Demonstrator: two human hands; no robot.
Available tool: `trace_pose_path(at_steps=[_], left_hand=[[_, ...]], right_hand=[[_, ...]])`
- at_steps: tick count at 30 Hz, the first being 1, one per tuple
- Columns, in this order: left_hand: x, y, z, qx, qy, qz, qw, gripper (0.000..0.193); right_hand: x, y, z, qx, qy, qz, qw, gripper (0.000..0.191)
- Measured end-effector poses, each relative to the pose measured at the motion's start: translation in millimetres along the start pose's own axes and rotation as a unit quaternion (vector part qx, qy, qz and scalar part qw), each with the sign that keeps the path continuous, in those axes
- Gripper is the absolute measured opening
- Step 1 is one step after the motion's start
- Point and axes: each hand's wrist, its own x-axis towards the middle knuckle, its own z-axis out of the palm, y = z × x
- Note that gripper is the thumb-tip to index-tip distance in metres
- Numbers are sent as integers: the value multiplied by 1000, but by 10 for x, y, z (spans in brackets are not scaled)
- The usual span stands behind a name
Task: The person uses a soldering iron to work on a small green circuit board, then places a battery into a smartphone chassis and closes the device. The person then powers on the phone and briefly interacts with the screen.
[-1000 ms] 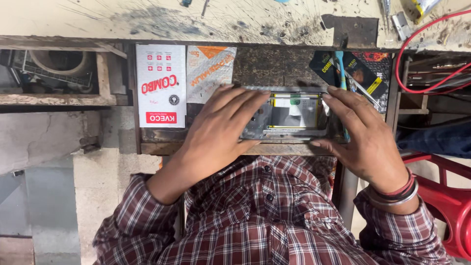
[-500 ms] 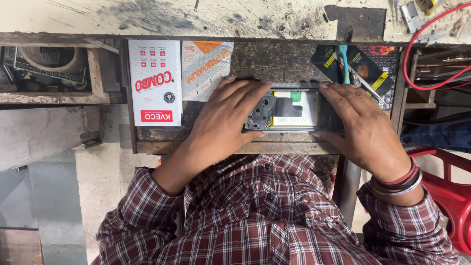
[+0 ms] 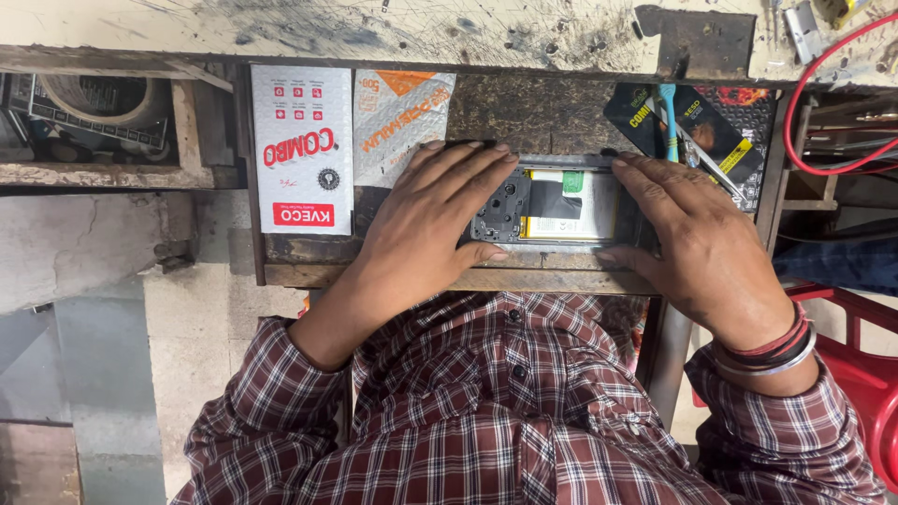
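My left hand (image 3: pixel 426 229) and right hand (image 3: pixel 697 243) still clamp the opened phone with exposed black-and-yellow innards (image 3: pixel 561 206) flat on the worn wooden desk (image 3: pixel 552 112); it has barely shifted, so I'm holding steady.

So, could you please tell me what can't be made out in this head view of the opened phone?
- Opened phone: both ends are covered by the left hand and right hand.
- Its small internal parts: too small to identify.
- Red cable: cut off by the right edge.
- Tweezers: partly hidden by right fingers.
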Motion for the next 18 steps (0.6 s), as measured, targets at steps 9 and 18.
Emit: trace_pose_path(at_steps=[9, 18], left_hand=[[-43, -10, 82, 58, -15, 6, 998, 86], [-53, -2, 66, 82, -25, 11, 996, 85]], right_hand=[[-20, 31, 37, -34, 9, 1, 999, 84], [-28, 66, 69, -57, 13, -1, 998, 87]])
